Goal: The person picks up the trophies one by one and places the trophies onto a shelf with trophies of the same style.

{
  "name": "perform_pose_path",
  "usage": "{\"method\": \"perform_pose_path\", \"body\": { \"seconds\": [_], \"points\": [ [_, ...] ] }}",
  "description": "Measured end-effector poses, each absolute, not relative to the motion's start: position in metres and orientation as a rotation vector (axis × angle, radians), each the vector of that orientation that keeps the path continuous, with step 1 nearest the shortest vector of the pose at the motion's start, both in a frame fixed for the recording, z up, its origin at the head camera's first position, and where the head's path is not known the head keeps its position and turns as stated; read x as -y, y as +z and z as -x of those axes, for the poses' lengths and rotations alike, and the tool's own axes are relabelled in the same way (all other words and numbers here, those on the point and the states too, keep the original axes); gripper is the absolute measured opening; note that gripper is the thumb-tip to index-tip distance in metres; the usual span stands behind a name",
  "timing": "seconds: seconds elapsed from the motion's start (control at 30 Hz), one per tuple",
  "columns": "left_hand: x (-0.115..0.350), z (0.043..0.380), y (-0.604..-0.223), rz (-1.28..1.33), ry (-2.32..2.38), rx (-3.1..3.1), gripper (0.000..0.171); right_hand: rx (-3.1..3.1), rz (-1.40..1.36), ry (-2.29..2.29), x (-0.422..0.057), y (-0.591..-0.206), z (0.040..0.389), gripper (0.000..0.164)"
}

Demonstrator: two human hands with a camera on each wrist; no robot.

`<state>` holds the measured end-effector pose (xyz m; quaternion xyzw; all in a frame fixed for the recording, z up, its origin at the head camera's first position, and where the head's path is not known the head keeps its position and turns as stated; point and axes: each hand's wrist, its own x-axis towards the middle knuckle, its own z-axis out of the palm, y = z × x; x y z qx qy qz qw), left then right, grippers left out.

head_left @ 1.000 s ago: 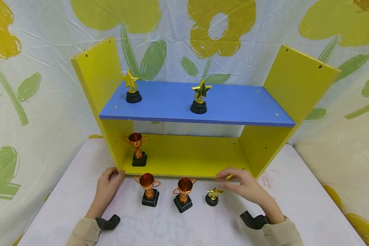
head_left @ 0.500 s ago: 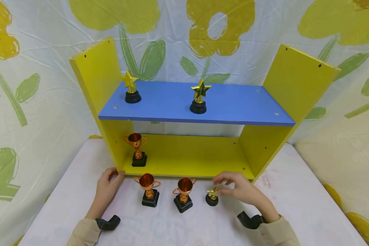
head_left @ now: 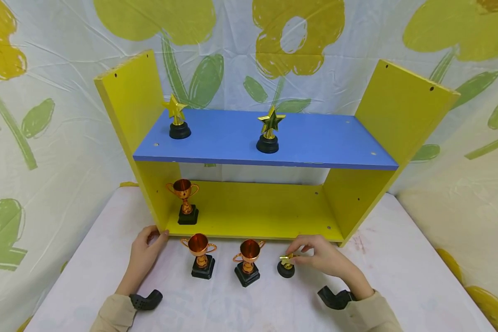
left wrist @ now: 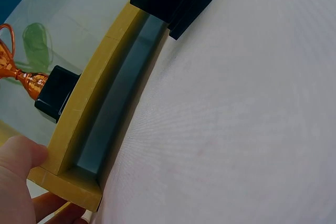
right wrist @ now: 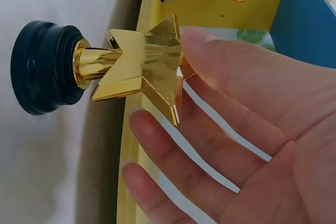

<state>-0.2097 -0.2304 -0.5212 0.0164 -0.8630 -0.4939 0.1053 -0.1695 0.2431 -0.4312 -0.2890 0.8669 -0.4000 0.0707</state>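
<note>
My left hand (head_left: 144, 251) grips the lower left corner of the yellow and blue shelf (head_left: 249, 209). In the left wrist view the thumb (left wrist: 25, 153) lies on the corner's front, with fingers round the side. My right hand (head_left: 324, 259) pinches the top of a small gold star trophy (head_left: 286, 270), which stands upright on the table in front of the shelf. Close up in the right wrist view, the thumb touches the gold star (right wrist: 152, 61) and other fingers are spread behind it. Two bronze cup trophies (head_left: 201, 266) (head_left: 247, 274) stand left of it.
On the blue board (head_left: 315, 138) stand two gold star trophies (head_left: 179, 130) (head_left: 268, 144). Another bronze cup trophy (head_left: 187, 215) is at the left of the lower shelf. Flowered cloth (head_left: 232, 60) hangs behind. A white cloth covers the table (head_left: 182, 309).
My right hand has moved left and slightly down onto the star trophy, and its thumb and fingers have closed in on the star. The left hand has stayed at the shelf corner.
</note>
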Motion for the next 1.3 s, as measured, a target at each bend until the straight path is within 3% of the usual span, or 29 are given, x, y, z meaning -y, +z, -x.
{"method": "perform_pose_path", "body": {
  "seconds": [1.3],
  "points": [
    [0.2309, 0.2094, -0.5227, -0.027, -1.453, 2.508, 0.043, -2.656, 0.87, -1.195, -0.2424, -0.4227, 0.1656, 0.014]
  ]
}}
